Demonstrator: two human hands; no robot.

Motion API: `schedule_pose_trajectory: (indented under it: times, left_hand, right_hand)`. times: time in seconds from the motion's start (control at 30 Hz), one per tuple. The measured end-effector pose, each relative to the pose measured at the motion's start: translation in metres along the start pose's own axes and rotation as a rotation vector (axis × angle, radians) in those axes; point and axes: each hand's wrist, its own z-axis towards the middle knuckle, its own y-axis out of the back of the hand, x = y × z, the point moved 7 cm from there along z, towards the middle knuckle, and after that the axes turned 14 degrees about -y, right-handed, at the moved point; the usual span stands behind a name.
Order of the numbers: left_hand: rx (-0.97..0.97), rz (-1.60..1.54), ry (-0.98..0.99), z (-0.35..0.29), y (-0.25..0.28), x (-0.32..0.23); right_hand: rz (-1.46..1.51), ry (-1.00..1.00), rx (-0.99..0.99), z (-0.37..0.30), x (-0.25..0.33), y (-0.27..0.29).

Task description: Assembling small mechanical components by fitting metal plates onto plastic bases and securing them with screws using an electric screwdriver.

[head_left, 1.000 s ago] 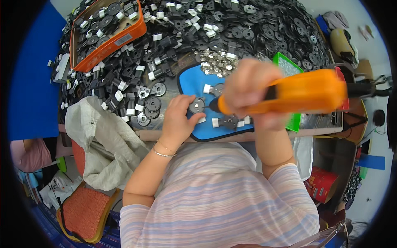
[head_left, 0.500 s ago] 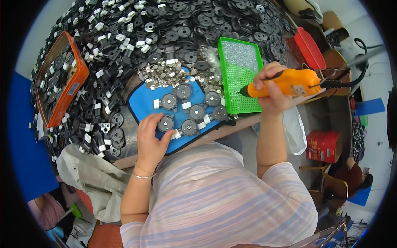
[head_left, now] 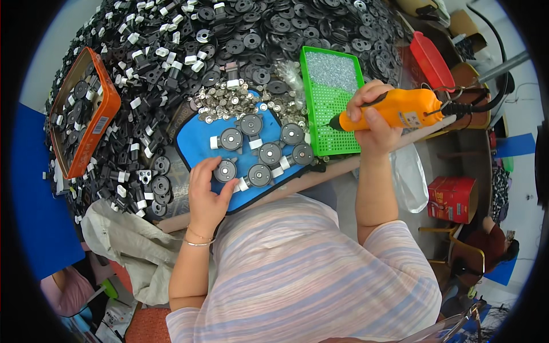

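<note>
My right hand (head_left: 374, 117) is wrapped round an orange electric screwdriver (head_left: 409, 108). Its dark tip points left, over the perforated part of a green tray (head_left: 313, 150) with many small silvery screws (head_left: 331, 70) heaped at its far end. On a blue mat (head_left: 191, 140) lie several black round disc assemblies with white end pieces. My left hand (head_left: 207, 191) curls its thumb and fingers about the edge of the nearest left disc assembly (head_left: 226, 170), keeping it on the mat. Another disc assembly (head_left: 259, 175) lies just right of my thumb.
Small metal parts (head_left: 220, 104) are piled at the mat's far edge. Black discs (head_left: 280, 26) and black-and-white parts (head_left: 151, 74) cover the table beyond. An orange bin (head_left: 108, 111) stands left, a red tray (head_left: 430, 60) far right. A cord (head_left: 486, 106) trails from the screwdriver.
The screwdriver's cord now arcs higher at the right. Both hands have kept nearly the same places and grips, while the whole view has shifted slightly.
</note>
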Motion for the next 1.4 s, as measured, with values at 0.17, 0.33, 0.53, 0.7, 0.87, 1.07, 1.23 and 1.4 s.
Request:
schedule_pose_trajectory:
  times: [0.17, 0.33, 0.53, 0.7, 0.87, 1.07, 1.23, 1.4]
  left_hand:
    - [0.003, 0.001, 0.0, 0.0, 0.001, 0.0]
    - [-0.012, 0.003, 0.002, -0.001, 0.002, 0.002]
    - [-0.031, -0.006, -0.021, -0.001, 0.004, 0.003]
    - [-0.056, -0.047, -0.049, 0.0, 0.004, 0.004]
    - [-0.013, -0.041, -0.025, -0.003, 0.0, 0.01]
    - [-0.088, -0.132, -0.044, -0.003, 0.001, 0.014]
    - [-0.074, -0.103, -0.076, -0.005, -0.002, 0.017]
    - [-0.084, -0.13, -0.072, -0.005, 0.002, 0.012]
  right_hand:
    - [0.061, 0.012, 0.053, 0.001, -0.004, -0.001]
    - [0.055, 0.019, 0.04, 0.004, 0.007, -0.005]
    - [0.098, 0.043, 0.308, 0.007, 0.033, -0.052]
    - [0.148, -0.072, 0.498, 0.004, 0.002, -0.135]
    - [-0.025, -0.043, 0.552, 0.001, -0.031, -0.19]
    - [-0.011, -0.174, 0.675, 0.001, -0.05, -0.209]
    - [-0.156, -0.271, 0.71, -0.003, -0.05, -0.217]
    - [-0.062, -0.215, 0.74, -0.006, -0.059, -0.214]
